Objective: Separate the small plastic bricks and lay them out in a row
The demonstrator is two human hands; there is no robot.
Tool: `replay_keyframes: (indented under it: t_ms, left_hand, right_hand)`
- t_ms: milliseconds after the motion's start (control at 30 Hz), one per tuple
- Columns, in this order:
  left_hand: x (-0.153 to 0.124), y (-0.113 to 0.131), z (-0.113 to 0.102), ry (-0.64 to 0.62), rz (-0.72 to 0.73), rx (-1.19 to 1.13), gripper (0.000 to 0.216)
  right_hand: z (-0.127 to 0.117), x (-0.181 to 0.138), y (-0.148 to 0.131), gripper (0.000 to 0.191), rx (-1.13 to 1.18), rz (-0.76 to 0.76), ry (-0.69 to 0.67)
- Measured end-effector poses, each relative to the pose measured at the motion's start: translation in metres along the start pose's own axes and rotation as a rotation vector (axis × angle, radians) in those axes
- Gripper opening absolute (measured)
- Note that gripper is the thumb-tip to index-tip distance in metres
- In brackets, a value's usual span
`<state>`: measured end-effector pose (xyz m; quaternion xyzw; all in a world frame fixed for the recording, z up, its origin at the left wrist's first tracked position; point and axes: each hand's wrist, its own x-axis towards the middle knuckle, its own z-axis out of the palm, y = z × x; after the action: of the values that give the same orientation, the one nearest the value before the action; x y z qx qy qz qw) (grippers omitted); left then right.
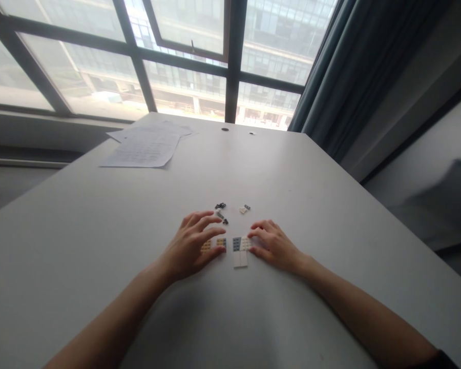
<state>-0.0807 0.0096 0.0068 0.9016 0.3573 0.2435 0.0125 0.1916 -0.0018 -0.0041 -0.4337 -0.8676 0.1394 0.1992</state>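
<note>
My left hand (197,240) lies low over the table with fingers spread. Its thumb and index tip sit on either side of a small yellow and blue-grey studded building plate (221,242), the index tip apart from it. Another yellow studded plate (206,246) shows partly under the hand. My right hand (272,244) is half curled, with fingertips and thumb at the upper and lower right edges of a white studded plate (245,243). Against that lies a blue-grey studded plate (236,244), and below are smooth white tiles (240,259).
Beyond my hands lie small black pieces (221,205), a grey piece (220,215), another dark piece (225,222) and small white pieces (243,210). Printed sheets (146,148) lie at the far left of the white table (284,174). Windows and a dark curtain (346,66) stand behind.
</note>
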Motion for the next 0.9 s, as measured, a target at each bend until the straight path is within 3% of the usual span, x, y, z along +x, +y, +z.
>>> replay_keyframes:
  t_ms: [267, 367, 700, 900]
  left_hand:
    - [-0.001, -0.017, 0.001, 0.208, -0.248, 0.067, 0.022]
    - [0.000, -0.023, 0.001, 0.226, -0.305, 0.080, 0.022]
    - [0.034, -0.030, 0.008, -0.024, -0.214, 0.176, 0.024]
    - [0.050, -0.029, 0.014, -0.060, -0.149, 0.205, 0.020]
  right_hand:
    - [0.000, 0.000, 0.003, 0.024, 0.055, 0.010, 0.039]
    - [0.000, 0.000, 0.006, 0.023, 0.072, 0.016, 0.095]
    - [0.007, 0.002, 0.014, 0.021, 0.104, 0.055, 0.253]
    - [0.006, 0.001, 0.010, 0.019, 0.106, 0.062, 0.247]
